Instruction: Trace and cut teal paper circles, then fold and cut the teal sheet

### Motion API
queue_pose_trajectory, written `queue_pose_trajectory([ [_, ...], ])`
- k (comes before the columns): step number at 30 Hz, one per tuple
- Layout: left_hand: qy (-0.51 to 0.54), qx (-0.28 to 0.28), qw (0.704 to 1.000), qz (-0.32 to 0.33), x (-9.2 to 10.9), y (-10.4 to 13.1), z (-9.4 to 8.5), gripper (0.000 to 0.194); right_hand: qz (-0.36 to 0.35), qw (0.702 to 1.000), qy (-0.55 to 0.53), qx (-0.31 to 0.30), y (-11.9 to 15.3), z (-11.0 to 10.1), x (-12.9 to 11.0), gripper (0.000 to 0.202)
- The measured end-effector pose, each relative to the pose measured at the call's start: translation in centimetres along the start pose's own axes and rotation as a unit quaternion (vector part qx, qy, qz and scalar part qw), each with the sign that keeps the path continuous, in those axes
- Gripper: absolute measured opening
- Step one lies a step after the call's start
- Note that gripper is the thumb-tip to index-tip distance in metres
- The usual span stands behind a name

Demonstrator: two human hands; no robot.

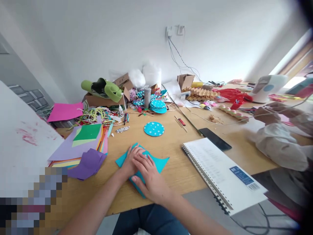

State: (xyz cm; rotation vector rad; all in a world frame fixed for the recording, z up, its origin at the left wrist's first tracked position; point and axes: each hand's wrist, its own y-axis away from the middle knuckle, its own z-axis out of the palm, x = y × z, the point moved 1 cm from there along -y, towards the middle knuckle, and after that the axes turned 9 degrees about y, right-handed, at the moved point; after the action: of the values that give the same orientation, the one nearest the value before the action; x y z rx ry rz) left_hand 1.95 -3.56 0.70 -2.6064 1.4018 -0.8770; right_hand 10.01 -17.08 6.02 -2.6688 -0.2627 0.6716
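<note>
Here, across the light-brown wooden table, a white spiral-bound notebook lies lower right, a turquoise paper sheet lower centre under the flattened left hand and overlapping right hand, neither clamped, and a round white-spotted turquoise disc mid-frame.

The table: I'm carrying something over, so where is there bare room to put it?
Bare room lies between the blue sheet, disc and notebook. A narrower gap separates the blue sheet from the purple paper. It is crowded along the wall, with strips at left and egg cartons at right.
</note>
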Motion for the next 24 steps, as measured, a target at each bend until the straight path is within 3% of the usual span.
queue_pose_trajectory([
  [5,-0.030,-0.048,0.998,0.016,1.6,-0.3,-2.0,0.048,-0.012,1.000,-0.005,-0.010,5.9,-1.2,-0.3,0.049],
  [8,-0.059,-0.059,0.996,0.029,2.3,-0.1,-1.7,0.052,0.007,1.000,0.004,0.017,7.3,-1.0,0.5,0.053],
  [12,-0.072,-0.091,0.992,0.047,1.9,0.7,0.6,0.052,0.016,0.999,-0.001,0.048,6.7,-0.1,1.2,0.052],
  [16,-0.098,-0.076,0.991,0.056,0.7,1.0,2.5,0.055,-0.026,0.997,-0.026,0.065,5.1,1.8,1.6,0.047],
  [20,-0.113,-0.065,0.990,0.060,0.3,0.8,3.1,0.056,-0.049,0.995,-0.033,0.080,3.7,3.5,1.8,0.046],
  [24,-0.100,-0.087,0.990,0.057,0.5,0.7,2.6,0.056,-0.038,0.996,-0.034,0.066,3.5,3.4,2.0,0.047],
])
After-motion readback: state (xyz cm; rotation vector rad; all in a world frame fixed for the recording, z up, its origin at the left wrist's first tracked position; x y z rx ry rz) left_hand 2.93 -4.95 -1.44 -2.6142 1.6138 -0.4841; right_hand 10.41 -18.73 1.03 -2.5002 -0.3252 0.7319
